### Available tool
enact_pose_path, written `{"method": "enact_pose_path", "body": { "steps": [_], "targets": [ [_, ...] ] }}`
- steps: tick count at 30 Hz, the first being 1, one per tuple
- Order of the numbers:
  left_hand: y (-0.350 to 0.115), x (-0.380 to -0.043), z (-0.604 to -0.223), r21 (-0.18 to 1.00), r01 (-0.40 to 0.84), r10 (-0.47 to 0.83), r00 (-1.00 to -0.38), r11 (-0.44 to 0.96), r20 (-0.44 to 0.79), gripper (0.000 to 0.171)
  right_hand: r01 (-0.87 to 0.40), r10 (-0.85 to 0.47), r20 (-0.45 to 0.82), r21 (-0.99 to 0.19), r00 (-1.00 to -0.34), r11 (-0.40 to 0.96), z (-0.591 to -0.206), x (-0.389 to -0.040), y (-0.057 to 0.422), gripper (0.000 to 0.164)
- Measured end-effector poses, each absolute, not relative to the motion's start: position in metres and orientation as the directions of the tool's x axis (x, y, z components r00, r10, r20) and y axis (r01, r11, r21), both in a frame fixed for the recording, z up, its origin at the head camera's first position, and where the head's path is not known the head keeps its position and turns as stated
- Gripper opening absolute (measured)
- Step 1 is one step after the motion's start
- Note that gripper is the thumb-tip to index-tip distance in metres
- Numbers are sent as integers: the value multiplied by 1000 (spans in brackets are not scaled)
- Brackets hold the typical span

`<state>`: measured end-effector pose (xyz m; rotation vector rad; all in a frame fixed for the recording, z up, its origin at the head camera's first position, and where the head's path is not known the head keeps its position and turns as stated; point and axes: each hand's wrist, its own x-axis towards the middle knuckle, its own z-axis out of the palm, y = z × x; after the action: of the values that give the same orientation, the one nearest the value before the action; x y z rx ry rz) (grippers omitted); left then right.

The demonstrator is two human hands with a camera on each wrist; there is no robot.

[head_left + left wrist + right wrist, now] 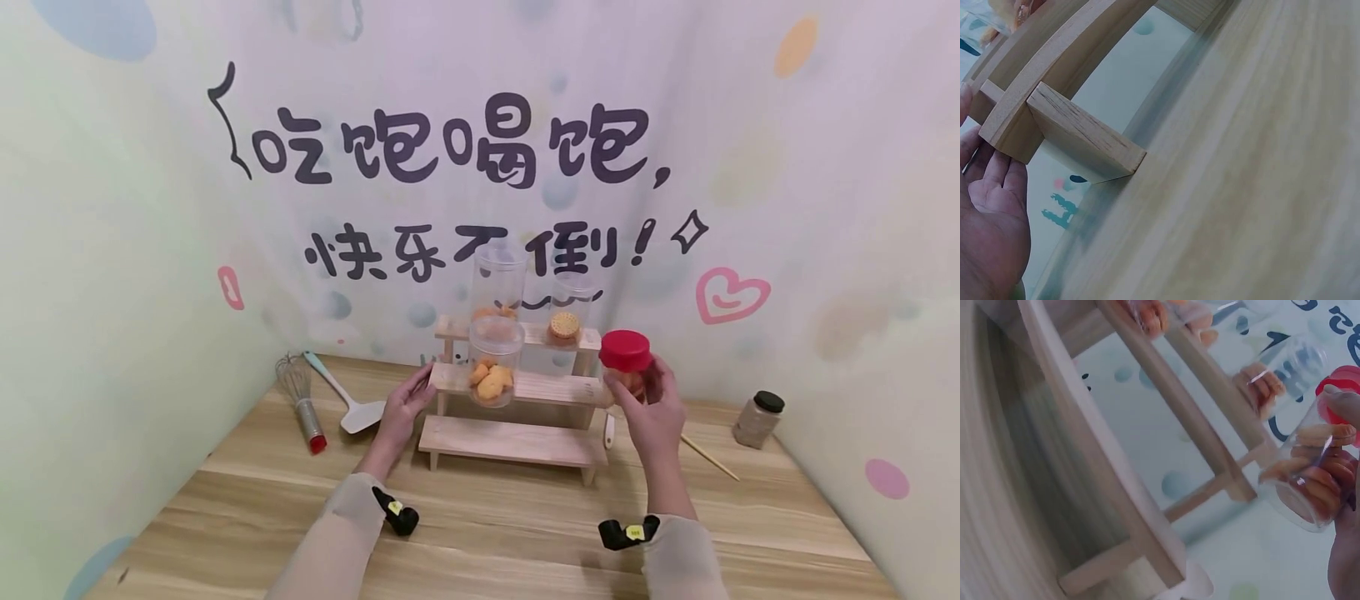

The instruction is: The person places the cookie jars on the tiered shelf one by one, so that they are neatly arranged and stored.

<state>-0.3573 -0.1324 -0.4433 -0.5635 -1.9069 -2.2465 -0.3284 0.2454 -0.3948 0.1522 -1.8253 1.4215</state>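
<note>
My right hand grips a clear cookie jar with a red lid, its fingers and thumb around the side near the lid. The jar is held up at the right end of a three-tier wooden stand; round cookies are stacked inside it. My left hand, fingers nearly straight, touches the left end of the stand's middle tier. On that tier, near its left side, stands a clear jar of cookies. The top tier bears another cookie jar and a jar with round biscuits.
Left of the stand lie a whisk and a white spatula with a light blue handle. A black-lidded jar stands at the right, with a thin wooden stick nearer the stand. A lettered wall cloth hangs behind the table.
</note>
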Motion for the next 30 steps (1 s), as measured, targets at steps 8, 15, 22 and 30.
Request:
{"method": "enact_pose_path", "body": {
  "steps": [8,15,22,30],
  "targets": [
    [-132,-356,-441,924,350,126,-921,-157,370,53,-541,233,577,-816,-783,203,-400,-332,222,60],
    [-133,-356,-442,919,350,134,-917,-179,376,54,-471,168,521,-842,-837,264,-412,-336,213,59],
    [-133,-356,-442,923,343,129,-921,-175,367,54,-456,110,531,-802,-840,386,-415,-338,210,59],
    [-133,-373,-460,924,345,106,-925,-166,364,52,-420,109,531,-765,-840,489,-416,-337,208,69]
  ]
}}
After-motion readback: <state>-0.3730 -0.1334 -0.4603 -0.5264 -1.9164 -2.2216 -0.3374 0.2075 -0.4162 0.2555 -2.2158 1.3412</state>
